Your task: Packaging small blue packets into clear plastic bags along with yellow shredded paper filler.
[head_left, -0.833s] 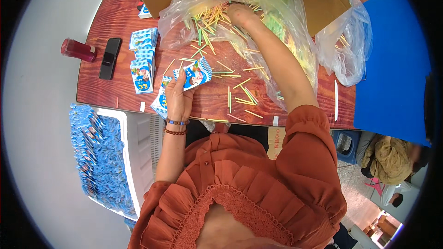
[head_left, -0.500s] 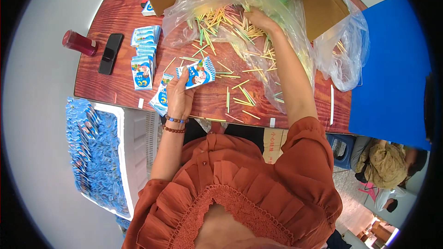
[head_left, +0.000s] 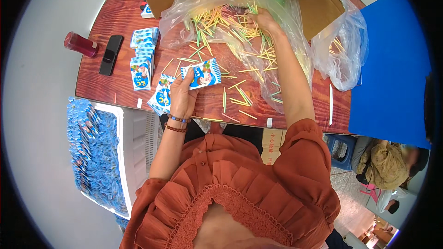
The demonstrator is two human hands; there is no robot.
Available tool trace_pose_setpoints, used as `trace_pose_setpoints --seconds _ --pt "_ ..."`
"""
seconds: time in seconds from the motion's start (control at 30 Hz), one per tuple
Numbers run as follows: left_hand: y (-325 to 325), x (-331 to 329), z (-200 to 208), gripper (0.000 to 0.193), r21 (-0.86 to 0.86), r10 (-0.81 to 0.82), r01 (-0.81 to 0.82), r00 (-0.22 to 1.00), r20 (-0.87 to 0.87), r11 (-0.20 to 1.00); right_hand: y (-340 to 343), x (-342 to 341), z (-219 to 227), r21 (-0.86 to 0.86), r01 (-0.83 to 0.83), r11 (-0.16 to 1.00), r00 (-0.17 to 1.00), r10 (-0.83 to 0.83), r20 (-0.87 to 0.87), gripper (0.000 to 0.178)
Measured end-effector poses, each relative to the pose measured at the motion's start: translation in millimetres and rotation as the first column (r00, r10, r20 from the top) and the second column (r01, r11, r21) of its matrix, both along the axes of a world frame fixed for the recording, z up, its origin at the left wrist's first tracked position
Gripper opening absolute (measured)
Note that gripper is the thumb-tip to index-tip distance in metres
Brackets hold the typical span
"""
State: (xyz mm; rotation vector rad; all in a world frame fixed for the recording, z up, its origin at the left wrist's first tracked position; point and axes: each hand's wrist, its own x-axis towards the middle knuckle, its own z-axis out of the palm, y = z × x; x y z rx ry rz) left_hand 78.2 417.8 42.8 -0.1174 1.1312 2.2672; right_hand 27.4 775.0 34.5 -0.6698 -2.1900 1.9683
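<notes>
My left hand [head_left: 183, 97] is closed on a small blue-and-white packet [head_left: 206, 74], thumb on top, holding it above the table's near edge. Beside that hand, more packets [head_left: 161, 96] of the same kind lie on the table. My right hand [head_left: 263, 20] reaches into a loose heap of thin pastel sticks [head_left: 221, 20], yellow, green and pink. Its fingertips are pinched together, with a few sticks rising from between them; the exact number is hard to make out. The heap spills from a clear plastic bag [head_left: 180, 16] lying in an opened cardboard box [head_left: 318, 11].
Overlapping packets [head_left: 144, 55] form a row on the red wood-grain table [head_left: 102, 25], right of a black phone [head_left: 110, 55] and a red jar [head_left: 80, 44]. A white foam box [head_left: 123, 166] full of packets stands lower left. A crumpled plastic bag [head_left: 344, 60] lies at right, beside a blue panel [head_left: 392, 64].
My right hand has drawn its fingers together at the heap, and sticks now show upright at its fingertips. My left hand has shifted slightly right with the packet.
</notes>
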Motion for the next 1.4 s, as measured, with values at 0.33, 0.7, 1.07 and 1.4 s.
trace_pose_setpoints --seconds 0.33,0.7,1.07,1.4 --pt "21.0 -3.6 6.6 0.025 0.09 -0.022 0.026 0.999 -0.048 0.996 -88.5 52.1 69.9 -0.507 -0.095 0.857 0.818 -0.223 -0.531 0.012" --pt "31.3 9.2 28.1 0.026 0.129 -0.04 0.049 0.996 -0.074 0.99 -213.6 100.5 85.1 -0.418 -0.039 0.908 0.637 -0.3 -0.71 0.017" --pt "32.6 11.0 24.7 0.027 0.216 -0.015 0.031 0.997 -0.074 0.976 -224.1 99.6 63.3 -0.117 0.111 0.987 0.68 -0.162 -0.715 0.025" --pt "40.3 5.1 10.1 0.031 0.361 0.001 0.01 1.0 -0.032 0.933 -209.7 94.2 69.8 -0.281 -0.043 0.959 0.736 -0.16 -0.658 0.052"
